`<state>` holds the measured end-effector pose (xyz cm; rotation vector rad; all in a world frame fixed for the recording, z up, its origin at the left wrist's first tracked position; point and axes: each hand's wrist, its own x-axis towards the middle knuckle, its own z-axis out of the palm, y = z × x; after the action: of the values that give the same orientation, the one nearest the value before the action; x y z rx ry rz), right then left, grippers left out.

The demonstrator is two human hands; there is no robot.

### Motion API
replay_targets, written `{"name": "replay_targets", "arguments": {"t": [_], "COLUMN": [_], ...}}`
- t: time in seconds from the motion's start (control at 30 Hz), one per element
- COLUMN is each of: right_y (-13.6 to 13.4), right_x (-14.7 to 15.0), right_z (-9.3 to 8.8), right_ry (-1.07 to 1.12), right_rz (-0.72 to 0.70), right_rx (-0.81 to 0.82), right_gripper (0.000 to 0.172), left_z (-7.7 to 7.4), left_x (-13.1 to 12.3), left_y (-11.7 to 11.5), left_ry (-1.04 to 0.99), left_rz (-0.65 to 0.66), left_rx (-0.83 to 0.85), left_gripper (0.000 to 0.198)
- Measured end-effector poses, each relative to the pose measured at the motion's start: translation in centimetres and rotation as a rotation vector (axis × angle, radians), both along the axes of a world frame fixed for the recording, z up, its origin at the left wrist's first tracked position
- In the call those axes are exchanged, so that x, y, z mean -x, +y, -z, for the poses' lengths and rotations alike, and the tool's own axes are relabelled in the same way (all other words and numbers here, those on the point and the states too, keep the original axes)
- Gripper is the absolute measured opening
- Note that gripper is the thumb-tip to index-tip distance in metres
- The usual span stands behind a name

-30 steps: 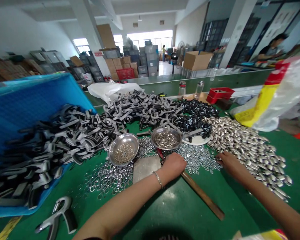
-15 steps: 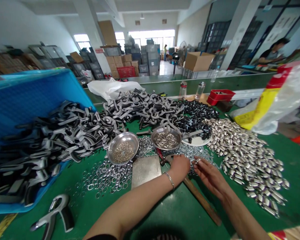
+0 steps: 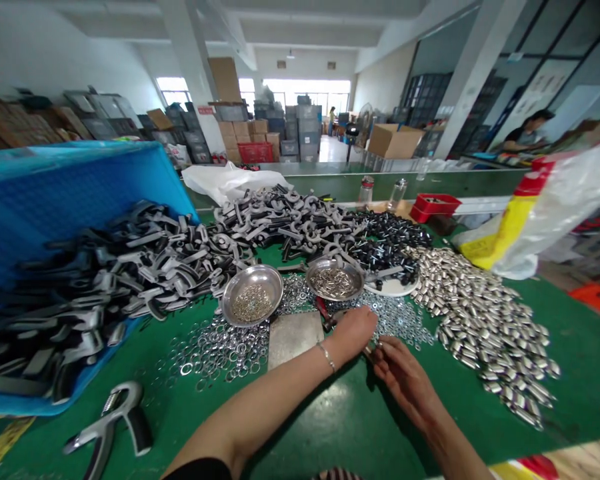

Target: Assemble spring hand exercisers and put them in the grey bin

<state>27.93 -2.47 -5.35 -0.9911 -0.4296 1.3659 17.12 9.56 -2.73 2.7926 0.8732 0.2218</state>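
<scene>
My left hand [image 3: 354,331], with a bracelet at the wrist, reaches across to the right with its fingers curled; what they hold is hidden. Close beside it, my right hand [image 3: 403,377] has thumb and fingers pinched together, and the small thing at the tips is too small to name. Partly behind my left hand lies a hammer [image 3: 330,319] with a red part near its head; its handle is mostly hidden. Small metal nuts or washers [image 3: 400,319] are spread just beyond the hands. A flat metal plate [image 3: 294,340] lies left of my left hand.
Two metal bowls, one with tiny parts [image 3: 229,303] and one with pins [image 3: 310,283], stand behind the plate. Metal rings [image 3: 230,347], grey-black handles [image 3: 290,213], shiny metal pieces [image 3: 480,313] and a blue crate [image 3: 173,180] surround them. A hand gripper [image 3: 123,413] lies front left.
My right hand has moved nearer to me and left, toward my left hand, and now covers the hammer's wooden handle. My left hand has shifted slightly. The view has tilted a little.
</scene>
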Motion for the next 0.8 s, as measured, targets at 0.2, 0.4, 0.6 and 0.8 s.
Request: {"name": "replay_targets", "arguments": {"t": [0.2,0.4,0.6,0.8], "right_y": [0.1,1.6,1.9,1.6], "right_x": [3.7,7.9,8.8,8.9], "right_z": [-1.9,-1.8,-0.8,-0.9], "right_ry": [-0.132,-0.117,0.039,0.048], "right_rz": [-0.252,-0.522,-0.517,-0.546], "right_rx": [-0.047,-0.003,0.073,0.264], "right_gripper": [0.023,0.021,0.018,0.032], "left_z": [0.6,1.4,1.5,1.3], "left_x": [9.2,14.2,16.2,18.4], "left_y": [-5.0,-8.1,-7.9,-7.5], "left_ry": [-0.822,-1.103,-1.063,-0.762], "left_rz": [-0.265,-0.513,-0.419,-0.121], "left_rx": [0.867,1.144,0.882,0.425], "left_gripper": [0.017,0.032,0.017,0.021]}}
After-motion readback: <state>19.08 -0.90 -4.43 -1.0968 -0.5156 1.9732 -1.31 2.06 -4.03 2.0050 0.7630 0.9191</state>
